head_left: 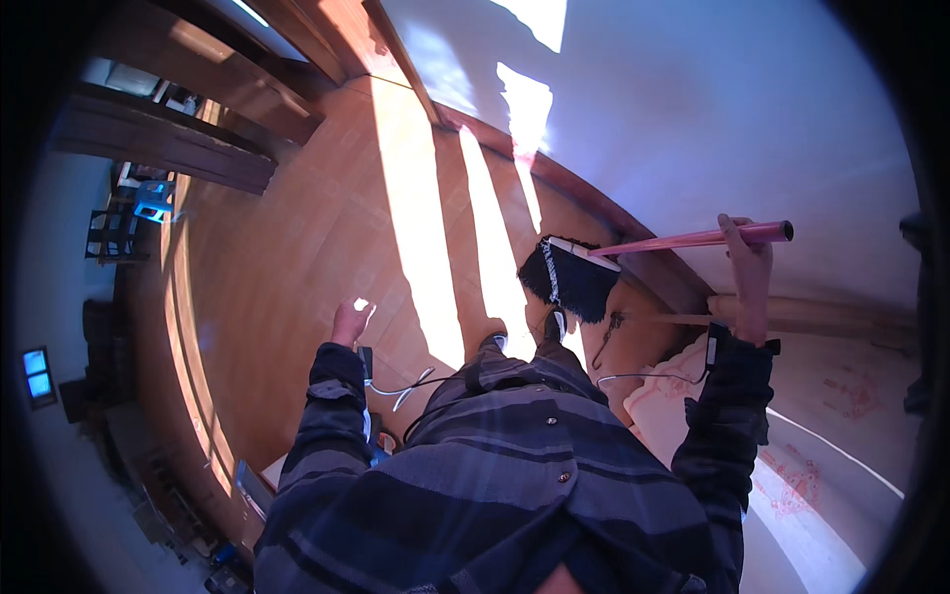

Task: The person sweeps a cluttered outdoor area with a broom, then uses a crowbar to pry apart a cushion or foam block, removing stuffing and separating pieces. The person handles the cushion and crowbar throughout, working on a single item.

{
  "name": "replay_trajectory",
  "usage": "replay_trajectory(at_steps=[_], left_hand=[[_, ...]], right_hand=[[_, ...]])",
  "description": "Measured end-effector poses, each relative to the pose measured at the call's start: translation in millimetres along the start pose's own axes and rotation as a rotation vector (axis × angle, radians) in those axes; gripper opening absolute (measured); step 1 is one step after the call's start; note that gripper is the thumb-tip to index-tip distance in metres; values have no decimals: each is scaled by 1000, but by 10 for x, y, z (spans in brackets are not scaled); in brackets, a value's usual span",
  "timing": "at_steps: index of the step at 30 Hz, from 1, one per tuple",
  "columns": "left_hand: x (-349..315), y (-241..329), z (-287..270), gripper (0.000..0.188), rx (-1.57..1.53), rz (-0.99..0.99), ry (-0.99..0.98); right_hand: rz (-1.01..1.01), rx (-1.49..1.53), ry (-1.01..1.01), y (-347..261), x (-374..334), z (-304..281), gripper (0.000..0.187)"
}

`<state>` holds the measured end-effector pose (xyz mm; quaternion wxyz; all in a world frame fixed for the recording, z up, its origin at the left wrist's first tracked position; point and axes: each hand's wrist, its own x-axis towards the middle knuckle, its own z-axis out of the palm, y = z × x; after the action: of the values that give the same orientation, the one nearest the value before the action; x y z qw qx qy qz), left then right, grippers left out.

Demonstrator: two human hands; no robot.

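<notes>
My right hand [749, 272] is closed round the upper end of a pink mop handle [673, 240]. The handle slants down to the left, to a flat mop [569, 280] with dark fringe and a pale top plate. Its fringe lies on the floor just ahead of my right foot, close to the wall's base. Away from the mop, my left hand [350, 321] hangs over the floor on the left. Its fingers are loosely curled and apart, a bright sunlit patch shows at the tips, and I see nothing held in it.
Sunlight crosses the brown tiled floor [327, 218] in long strips. A white wall [693, 119] with a reddish skirting board rises ahead on the right. A patterned pale cover [841, 396] lies at the right. A blue stool [153, 200] stands far left. Cables hang near my waist.
</notes>
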<state>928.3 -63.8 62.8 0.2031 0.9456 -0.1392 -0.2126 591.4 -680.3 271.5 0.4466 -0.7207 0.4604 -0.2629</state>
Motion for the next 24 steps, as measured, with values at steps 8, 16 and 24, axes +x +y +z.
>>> replay_trajectory(at_steps=[8,16,24], left_hand=[[-2252,-693,1008,37,-656,-672,-40],[-3984,-430,2365,18,-131,-315,-283],[-3769,-250,2396,21,-926,-745,118]], right_hand=[[230,341,-134,848,1434,591,18],[393,226,-180,803,2177,834,21],[372,227,-218,1085,2328,763,31]])
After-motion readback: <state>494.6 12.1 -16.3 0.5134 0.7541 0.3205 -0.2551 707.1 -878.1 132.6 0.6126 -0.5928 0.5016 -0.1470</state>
